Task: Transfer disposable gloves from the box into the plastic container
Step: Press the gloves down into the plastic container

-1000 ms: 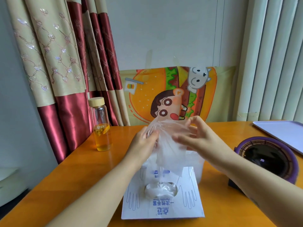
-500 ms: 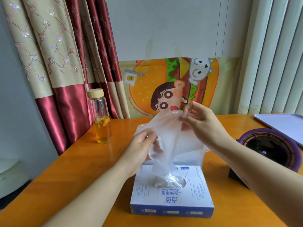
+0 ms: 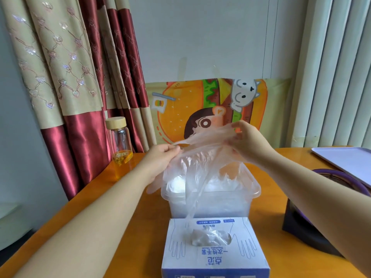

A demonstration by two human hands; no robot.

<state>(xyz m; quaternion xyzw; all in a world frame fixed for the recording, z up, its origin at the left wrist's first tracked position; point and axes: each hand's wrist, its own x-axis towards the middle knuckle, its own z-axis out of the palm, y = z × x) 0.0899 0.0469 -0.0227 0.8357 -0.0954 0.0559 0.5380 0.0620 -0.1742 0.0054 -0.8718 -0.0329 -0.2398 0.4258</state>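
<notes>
Left hand (image 3: 162,157) and right hand (image 3: 247,141) each pinch a clear glove (image 3: 202,157) stretched over the container (image 3: 255,194), which seems to hold several already, just behind the box (image 3: 214,257) at the surface's (image 3: 112,227) near edge, where more remain.

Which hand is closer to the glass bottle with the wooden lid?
Left. The left hand is just right of the glass bottle; the right hand is farther right, across the clear plastic glove both pinch.

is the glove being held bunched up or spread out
Spread out. The left hand and right hand each pinch an edge of the glove, holding it stretched wide above the plastic container.
</notes>
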